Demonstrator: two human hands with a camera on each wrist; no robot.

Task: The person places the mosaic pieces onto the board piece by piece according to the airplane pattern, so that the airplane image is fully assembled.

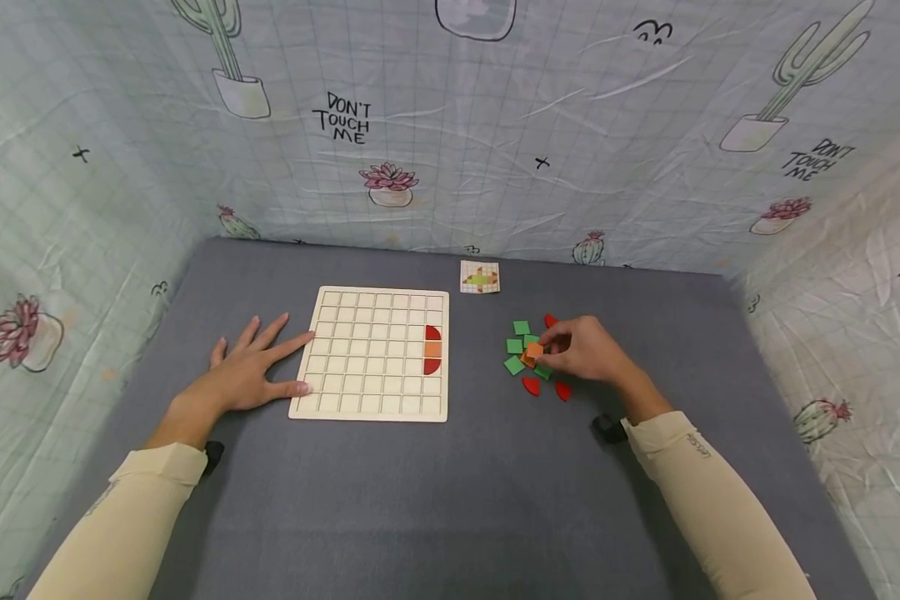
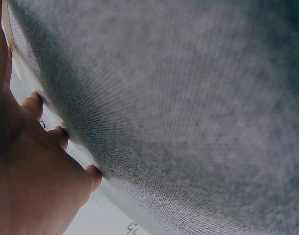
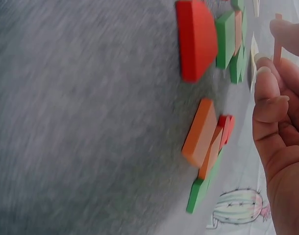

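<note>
My right hand (image 1: 549,350) is at a small heap of tiles on the grey mat (image 1: 495,492) and pinches an orange square tile (image 1: 532,352) by its edges. In the right wrist view that thin orange tile (image 3: 278,36) shows edge-on between the fingertips (image 3: 265,81). Green squares (image 1: 515,346) and red half-rounds (image 1: 531,385) lie around it. My left hand (image 1: 270,360) rests flat and spread on the mat, its fingertips touching the left edge of a wooden grid board (image 1: 367,392). On the board's right column sit a red half-round (image 1: 432,332), an orange square (image 1: 432,349) and another red half-round (image 1: 431,366).
A small pattern card (image 1: 480,277) lies behind the board. Cactus-print cloth walls (image 1: 450,125) close in the mat on three sides. The right wrist view shows a red piece (image 3: 196,39), an orange tile (image 3: 201,132) and green tiles (image 3: 225,39) close by.
</note>
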